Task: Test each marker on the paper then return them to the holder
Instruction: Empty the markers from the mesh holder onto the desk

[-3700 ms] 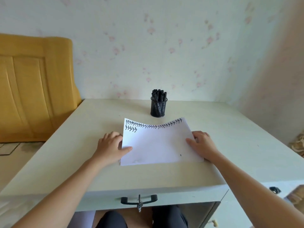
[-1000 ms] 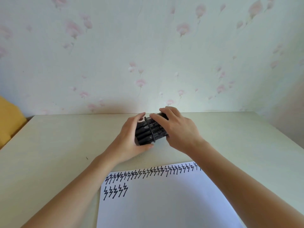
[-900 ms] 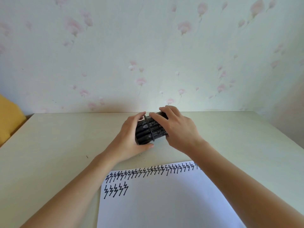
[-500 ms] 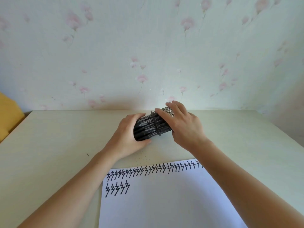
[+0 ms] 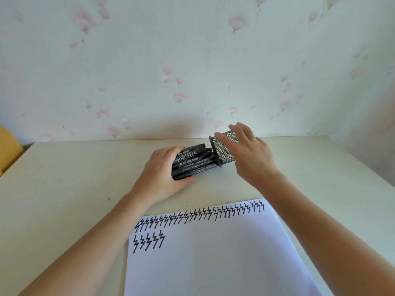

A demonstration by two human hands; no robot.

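While your left hand (image 5: 164, 174) lies curled around the near ends of the markers (image 5: 192, 163), it clamps the black bundle against the desk (image 5: 64, 178), thumb underneath and fingers over the top. Your markers lie on their sides, pointing right and slightly away from you, white printing visible on the barrels. Their far ends sit at the open mouth of the holder (image 5: 223, 147); how far they reach inside cannot be told through the mesh. Your holder is a black mesh cup, tipped over with its rim toward the markers and its closed end raised toward the wall (image 5: 192, 60). Your right hand (image 5: 250, 154) grips the holder from above and behind, fingers spread across the mesh. Nearer to you, the paper (image 5: 213, 253) lies flat on the desk, apart from both hands. One full row of black zigzag marks (image 5: 198, 214) runs along its far edge, and a short second row begins at the left.
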